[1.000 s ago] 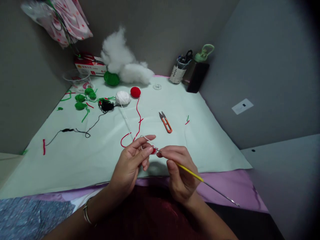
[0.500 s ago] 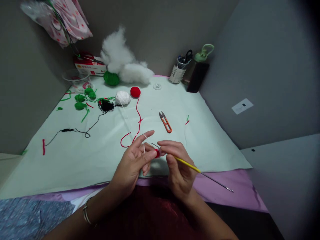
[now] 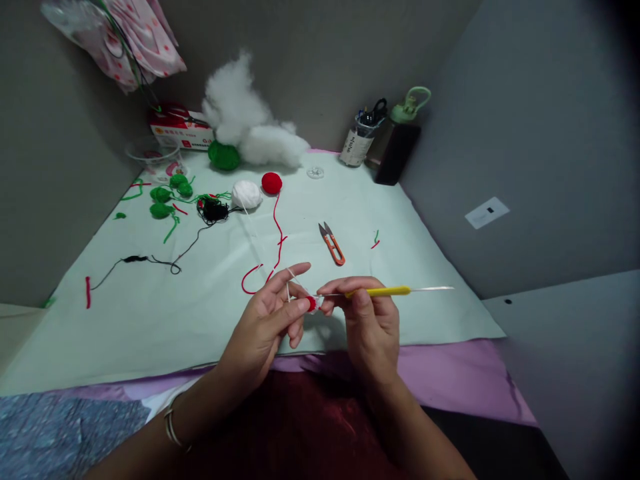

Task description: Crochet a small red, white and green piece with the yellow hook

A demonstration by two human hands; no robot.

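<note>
Between thumb and fingers, my left hand [image 3: 273, 317] pinches a small red and white crochet piece [image 3: 313, 304]. White yarn [image 3: 289, 283] loops over its raised index finger. A crochet hook [image 3: 383, 291] with a yellow grip is held by my right hand [image 3: 370, 320], its shaft nearly level. The hook's left tip meets the top of the crochet piece; whether it sits inside a stitch is too small to tell. A white yarn ball [image 3: 246, 195] and a red yarn ball [image 3: 271, 183] lie beyond my hands, the red strand [image 3: 279, 230] trailing toward my left hand.
Orange thread snips [image 3: 332, 244] lie past my hands. Green pieces [image 3: 161, 211] and tangled black yarn [image 3: 214, 210] are at left. White stuffing [image 3: 250, 120], a green yarn ball [image 3: 223, 155] and a clear tub [image 3: 155, 160] stand behind. A pen holder [image 3: 357, 143] and bottle [image 3: 400, 143] are back right.
My right hand has turned the crochet hook from a downward slant to nearly level, its free end swinging up. My left hand keeps its pinch on the crochet piece, almost unmoved.
</note>
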